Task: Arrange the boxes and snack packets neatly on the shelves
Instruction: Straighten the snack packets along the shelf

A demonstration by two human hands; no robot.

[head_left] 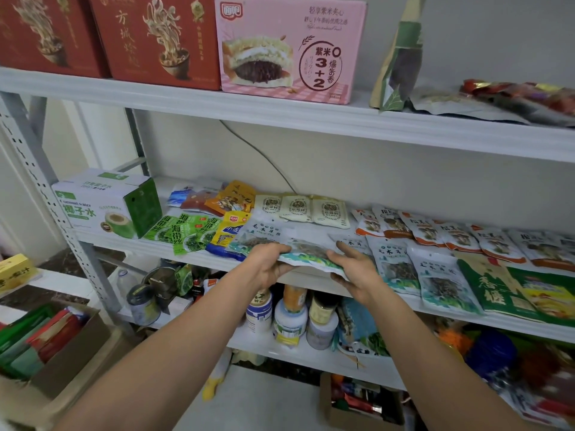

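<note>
Packet of white-and-teal plastic, likely light, floppy and slippery, sits between left hand and right hand, each gripping an end.

A storeroom or small shop's stock corner: white metal shelves stacked with boxes, snack packets, jars, cartons on the floor.

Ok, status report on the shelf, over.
Left grip and right grip both hold one teal-white packet at middle shelf front edge. Matching packets lie close on both sides.
</note>
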